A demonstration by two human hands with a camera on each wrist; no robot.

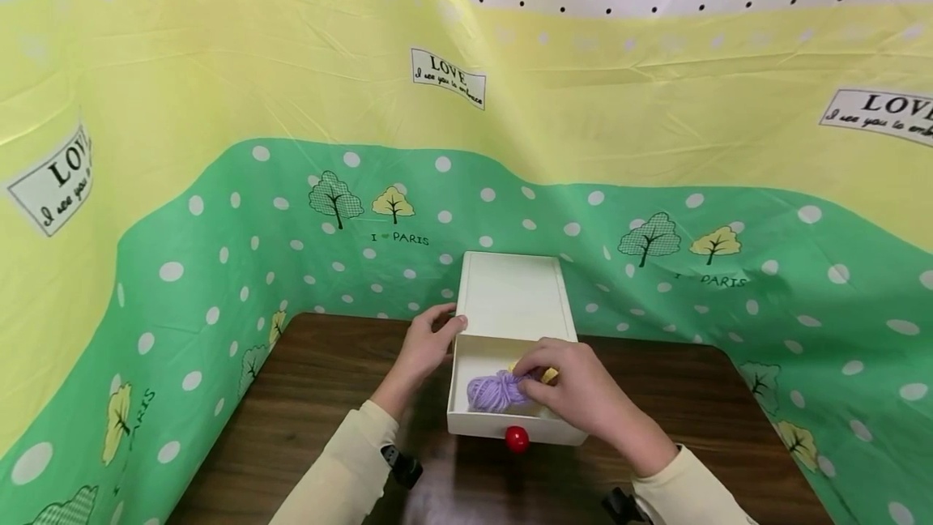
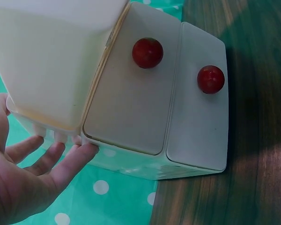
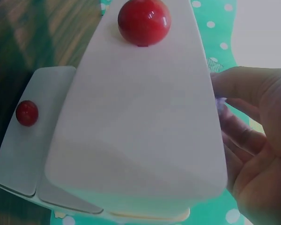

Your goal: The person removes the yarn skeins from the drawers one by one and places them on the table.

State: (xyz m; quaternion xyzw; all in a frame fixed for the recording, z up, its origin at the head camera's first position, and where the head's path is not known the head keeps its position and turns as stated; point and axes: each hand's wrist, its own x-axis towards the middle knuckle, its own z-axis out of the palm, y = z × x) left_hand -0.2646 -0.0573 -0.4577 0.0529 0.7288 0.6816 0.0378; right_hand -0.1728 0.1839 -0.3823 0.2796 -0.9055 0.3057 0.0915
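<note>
A white drawer cabinet (image 1: 513, 294) has its top drawer (image 1: 474, 424) pulled out, with a red knob (image 1: 517, 439) on the front. Inside the drawer lies a bundle of purple yarn (image 1: 492, 392). My right hand (image 1: 579, 383) reaches in over the drawer's right side and pinches the yarn's right end between thumb and fingers. Something yellow (image 1: 551, 376) shows partly behind that hand; its kind is hidden. On the cabinet's left side rests my left hand (image 1: 428, 340), fingers extended against the side wall (image 2: 131, 161) and thumb near the top edge.
Two lower drawers, each with a red knob (image 2: 147, 53), are closed beneath the pulled-out one. The cabinet stands on a dark wooden table (image 1: 321, 371), near its back edge. A green and yellow printed cloth (image 1: 408, 282) hangs behind and at the sides.
</note>
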